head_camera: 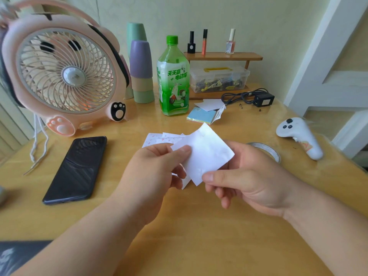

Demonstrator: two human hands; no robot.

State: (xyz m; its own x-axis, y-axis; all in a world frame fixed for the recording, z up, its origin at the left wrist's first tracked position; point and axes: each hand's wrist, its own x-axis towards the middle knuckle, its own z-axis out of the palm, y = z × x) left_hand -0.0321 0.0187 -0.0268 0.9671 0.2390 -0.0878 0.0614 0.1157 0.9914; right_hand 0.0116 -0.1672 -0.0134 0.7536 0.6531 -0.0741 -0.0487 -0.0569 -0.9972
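Observation:
A small white square of paper (207, 154) is held above the wooden table (199, 226), tilted like a diamond. My left hand (155, 172) pinches its left edge between thumb and fingers. My right hand (245, 176) pinches its lower corner with the thumb on top and fingers behind. More white sheets show just under the left hand's fingers. Behind the held sheet, paper with a small red pattern (159, 138) lies on the table.
A pink fan (63, 74) stands at the back left, a black phone (76, 170) beside it. Stacked cups (141, 72), a green bottle (173, 76), a coloured note pad (202, 116), a clear box (219, 78), a black adapter (262, 99), a tape roll (266, 150) and a white controller (298, 136) lie around.

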